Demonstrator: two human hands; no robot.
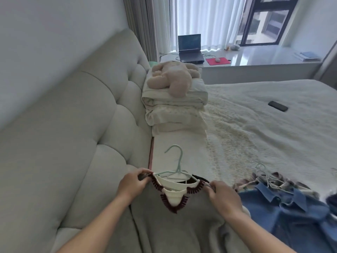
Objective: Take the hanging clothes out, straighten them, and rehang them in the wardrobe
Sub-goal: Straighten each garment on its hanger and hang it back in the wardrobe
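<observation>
While spread flat at the lower middle of the frame, grey sweater (182, 227) on the bed (255, 128), pale green hanger (175, 167) pushed into its cream and dark red collar, hook toward the headboard (76, 125). Left hand (132, 183) curled, pinching the sweater's left shoulder at the collar edge. Right hand (223, 197) curled likewise, pinching the right shoulder. Blue denim shirt (295, 212) at lower right, just beside the sweater, with more hangers (268, 178) on top. Folded blankets (175, 110) under a plush toy (173, 77) at centre. Black phone (278, 106) at right. Laptop (190, 49) on the desk (255, 57) at upper centre. No readable writing anywhere.
</observation>
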